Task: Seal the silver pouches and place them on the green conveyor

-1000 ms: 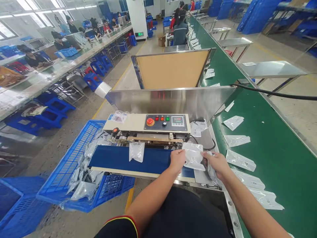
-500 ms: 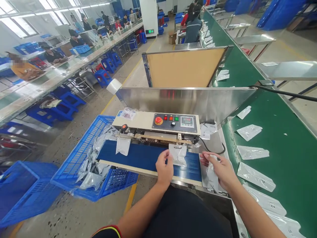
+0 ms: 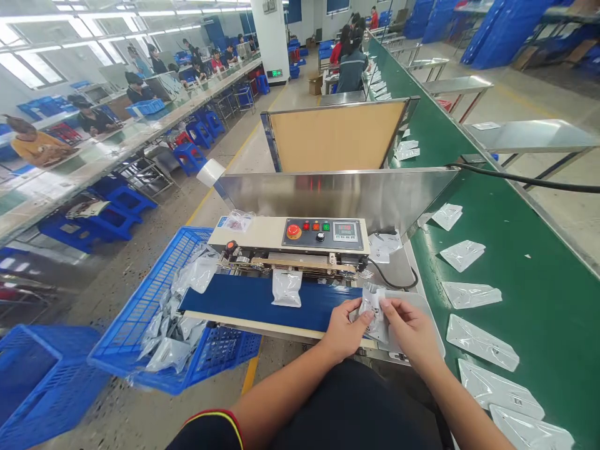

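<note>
Left hand [image 3: 345, 329] and right hand [image 3: 411, 331] are angling inward, palms down, both pinching a small clear pouch [image 3: 374, 310] from either side, narrow grip, just above the right end of a blue sealer belt [image 3: 262, 303]. Another pouch [image 3: 287, 288] is lying on the belt, close in front of the band sealer [image 3: 290, 240]. A blue plastic crate [image 3: 154, 294] is sitting under the belt's left end, holding a loose heap of silver pouches [image 3: 169, 354]. More flat pouches [image 3: 482, 342] are lying in a row on a green conveyor [image 3: 529, 325] to the right.
</note>
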`<action>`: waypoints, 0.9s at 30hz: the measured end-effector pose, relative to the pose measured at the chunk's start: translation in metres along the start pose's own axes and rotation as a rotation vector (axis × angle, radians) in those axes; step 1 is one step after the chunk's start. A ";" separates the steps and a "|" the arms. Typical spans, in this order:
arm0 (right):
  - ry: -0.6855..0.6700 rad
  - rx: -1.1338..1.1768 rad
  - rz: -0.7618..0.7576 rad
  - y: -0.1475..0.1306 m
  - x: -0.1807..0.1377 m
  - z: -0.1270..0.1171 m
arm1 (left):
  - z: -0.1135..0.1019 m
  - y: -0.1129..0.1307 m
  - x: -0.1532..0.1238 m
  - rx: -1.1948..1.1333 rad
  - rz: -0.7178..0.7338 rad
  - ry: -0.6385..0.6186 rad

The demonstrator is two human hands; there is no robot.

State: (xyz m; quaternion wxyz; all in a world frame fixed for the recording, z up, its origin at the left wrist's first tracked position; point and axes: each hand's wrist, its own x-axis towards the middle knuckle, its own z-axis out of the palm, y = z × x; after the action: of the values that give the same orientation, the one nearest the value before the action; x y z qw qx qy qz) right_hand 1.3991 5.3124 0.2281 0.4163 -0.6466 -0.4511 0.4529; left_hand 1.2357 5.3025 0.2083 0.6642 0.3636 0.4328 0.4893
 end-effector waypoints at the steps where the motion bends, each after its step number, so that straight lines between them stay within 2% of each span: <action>1: -0.016 -0.030 0.003 0.002 -0.004 -0.002 | 0.001 -0.002 0.001 -0.002 -0.020 0.006; 5: 0.060 -0.081 0.007 0.012 -0.009 -0.008 | 0.002 -0.018 0.017 -0.082 -0.215 -0.009; 8: 0.139 -0.028 0.084 0.030 0.005 -0.015 | 0.000 -0.028 0.042 -0.149 -0.362 0.229; 10: 0.169 0.063 0.164 0.041 0.020 -0.018 | -0.001 -0.032 0.059 -0.183 -0.406 0.389; 14: 0.157 0.194 0.277 0.049 0.046 -0.012 | -0.004 -0.035 0.079 -0.190 -0.411 0.478; 17: 0.118 0.178 0.300 0.044 0.058 0.003 | -0.013 -0.035 0.077 -0.196 -0.395 0.527; 21: 0.033 0.126 0.316 0.025 0.070 0.032 | -0.034 -0.034 0.070 -0.255 -0.297 0.598; 24: 0.053 0.137 0.349 0.010 0.068 0.044 | -0.055 -0.030 0.069 -0.265 -0.220 0.631; 27: 0.153 0.209 0.323 0.016 0.044 0.028 | -0.081 -0.022 0.060 -0.183 -0.174 0.638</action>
State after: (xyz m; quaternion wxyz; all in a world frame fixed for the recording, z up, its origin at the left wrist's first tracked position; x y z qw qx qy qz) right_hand 1.3838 5.3542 0.1965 0.4362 -0.6963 -0.2589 0.5078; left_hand 1.1768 5.3595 0.1461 0.5643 0.0928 0.6027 0.5565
